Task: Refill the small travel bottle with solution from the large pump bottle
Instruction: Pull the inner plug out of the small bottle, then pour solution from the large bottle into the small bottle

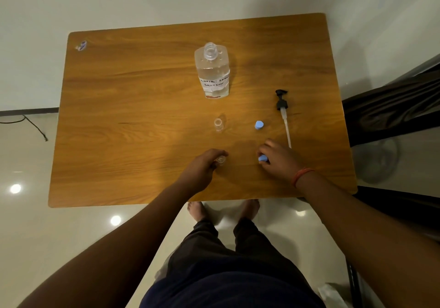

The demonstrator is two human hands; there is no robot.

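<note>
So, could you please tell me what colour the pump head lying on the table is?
Black pump head, head view.

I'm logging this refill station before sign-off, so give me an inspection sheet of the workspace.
Surface: wooden table, sticker at far left corner.
Job's things: large bottle uncapped, upright; pump head lying flat; small open bottle upright; loose blue cap.
Clutter: nothing seen.
Hands: left hand holds second small bottle; right hand pinches blue cap.
Cables: black cable on floor, left.
Surroundings: glossy tiled floor, white wall.
</note>
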